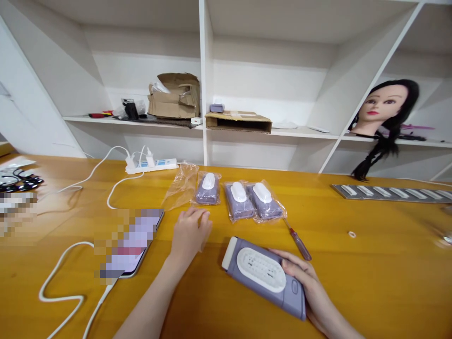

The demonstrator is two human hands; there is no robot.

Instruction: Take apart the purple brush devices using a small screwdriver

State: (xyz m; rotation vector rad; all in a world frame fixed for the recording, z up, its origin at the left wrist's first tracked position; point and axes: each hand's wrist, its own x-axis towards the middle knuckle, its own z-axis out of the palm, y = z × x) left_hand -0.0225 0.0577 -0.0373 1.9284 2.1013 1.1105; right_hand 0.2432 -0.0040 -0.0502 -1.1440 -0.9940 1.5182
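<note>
Your right hand (309,282) grips the purple device (259,275) by one end, well short of the far edge of the worktop (360,287). Your left hand (189,230): fingers half-curled; cannot tell if holding anything. Risk: one-ended grip could let the device tip and drop. Hidden: some right-hand fingers. Worktop's near edge cut off; phone (134,245) screen pixelated.

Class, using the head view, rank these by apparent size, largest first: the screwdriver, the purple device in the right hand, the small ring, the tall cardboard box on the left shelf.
1. Held purple device
2. Tall cardboard box
3. Screwdriver
4. Small ring

Nearness enlarges the device; true sizes are unsure.
</note>
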